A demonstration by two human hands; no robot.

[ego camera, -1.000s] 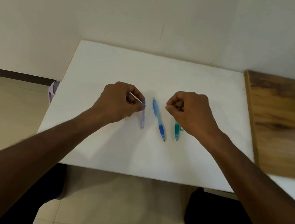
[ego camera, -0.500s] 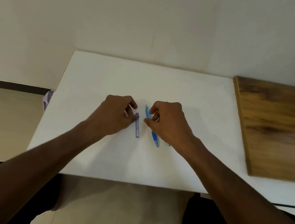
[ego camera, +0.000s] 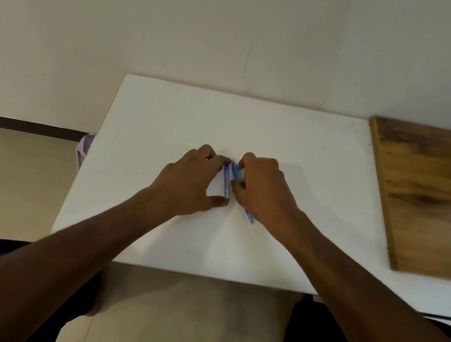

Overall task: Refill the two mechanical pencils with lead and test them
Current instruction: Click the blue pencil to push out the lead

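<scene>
One lead case point(ego camera: 226, 182): slim pale-purple tube with a blue cap at the far end, lying flat on the worktop point(ego camera: 167, 118) at centre. Long axis runs 12 to 6, cap at 12.

One blue pencil point(ego camera: 237, 170) in view, just beside the case at its 3 o'clock. Long axis tilted, roughly 11 to 5. Far end shows between the two hands, dark blue tip pokes out below the right wrist at 5. Middle of the barrel hidden under the hand. Second pencil can't be made out in this shot.

Left hand point(ego camera: 190, 181): spans the case lengthwise, fingertips on the cap end, thumb on the near end, pinching it end to end. Palm arched over the worktop at the case's 9 o'clock.

Right hand point(ego camera: 261, 190): fingers curled down over the blue pencil, thumb tucked against its side. Looks like a grip on the barrel. The two hands nearly meet over the case and pencil.

Worktop: one white rectangular board, matte. One wooden board point(ego camera: 435, 202) at 3 o'clock, butted against its edge. Plain cream wall at 12. Pale tiled floor at 9 and 6, dark skirting strip along the wall, one small lilac bin point(ego camera: 84, 150) just off the worktop's 9 o'clock edge. Dark-clothed knees at 6.
</scene>
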